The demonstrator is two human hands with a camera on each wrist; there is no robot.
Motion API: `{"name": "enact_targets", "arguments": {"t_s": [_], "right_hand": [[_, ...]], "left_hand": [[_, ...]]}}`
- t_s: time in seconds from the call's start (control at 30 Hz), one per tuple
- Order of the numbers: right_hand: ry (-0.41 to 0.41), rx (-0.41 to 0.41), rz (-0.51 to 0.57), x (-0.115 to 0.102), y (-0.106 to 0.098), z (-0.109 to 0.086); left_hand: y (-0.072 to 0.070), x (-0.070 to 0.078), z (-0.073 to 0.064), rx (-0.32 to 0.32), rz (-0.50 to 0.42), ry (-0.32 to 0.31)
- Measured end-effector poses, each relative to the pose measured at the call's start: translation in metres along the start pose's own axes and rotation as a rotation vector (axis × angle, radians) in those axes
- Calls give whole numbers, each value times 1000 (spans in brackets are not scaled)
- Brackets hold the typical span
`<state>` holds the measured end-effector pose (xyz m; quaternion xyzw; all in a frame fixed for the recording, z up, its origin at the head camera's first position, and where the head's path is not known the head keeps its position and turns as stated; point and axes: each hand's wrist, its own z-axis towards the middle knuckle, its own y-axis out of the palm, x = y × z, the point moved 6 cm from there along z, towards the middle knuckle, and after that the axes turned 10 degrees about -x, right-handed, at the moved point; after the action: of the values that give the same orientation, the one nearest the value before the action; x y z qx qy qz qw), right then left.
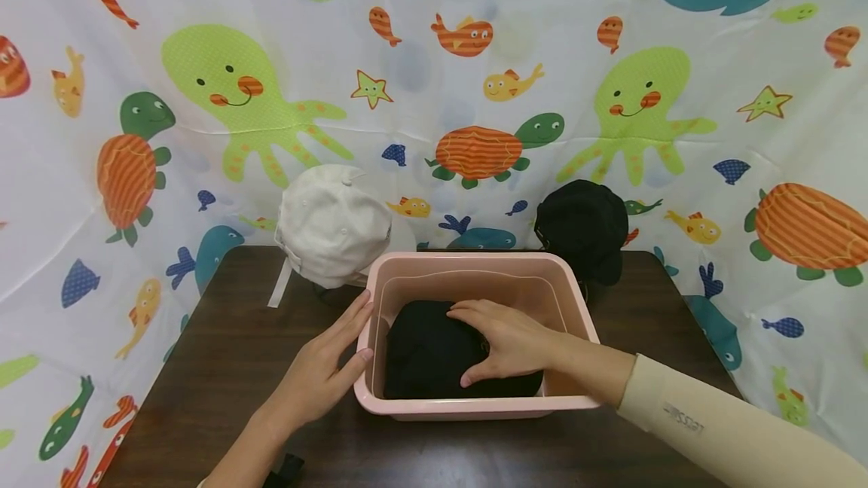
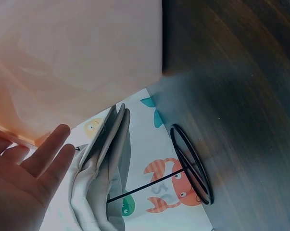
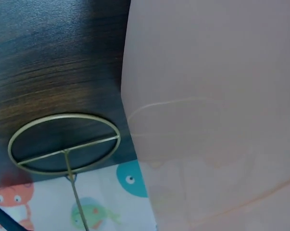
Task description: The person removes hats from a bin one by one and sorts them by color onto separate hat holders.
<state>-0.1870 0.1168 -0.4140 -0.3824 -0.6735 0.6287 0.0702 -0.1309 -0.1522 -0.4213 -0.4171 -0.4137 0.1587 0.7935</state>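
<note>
A pink plastic bin (image 1: 468,407) stands on the dark wooden table, and its outer wall fills much of both wrist views. Inside it lies a black cap (image 1: 427,349), partly covered by my right hand (image 1: 505,341). That hand reaches over the bin's right side, its thumb and fingers spread apart over the cap. My left hand (image 1: 325,367) rests against the bin's left rim with fingers extended. In the left wrist view, the left hand's fingers (image 2: 46,154) lie along the rim. The right hand is hidden behind the bin wall in the right wrist view.
Behind the bin's left side, a white cap (image 1: 332,224) hangs on a stand with a black wire base (image 2: 193,166). Another black cap (image 1: 583,228) is at back right, near a gold wire stand (image 3: 63,144). A sea-animal cloth (image 1: 434,96) hangs behind the table (image 1: 224,367).
</note>
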Motion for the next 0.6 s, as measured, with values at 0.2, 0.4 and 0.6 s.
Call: {"name": "enact_targets", "arguments": {"t_s": [0.2,0.4,0.6], "right_hand": [[-5,-1,-24,-1,2,2],[-33,13,-51,-1,4,4],[-66,14,-63,-1,3,5]], "left_hand": [[0,1,-1,1,9,1],[-1,1,0,1,8,2],[-2,2,0,-14,1,-16]]}}
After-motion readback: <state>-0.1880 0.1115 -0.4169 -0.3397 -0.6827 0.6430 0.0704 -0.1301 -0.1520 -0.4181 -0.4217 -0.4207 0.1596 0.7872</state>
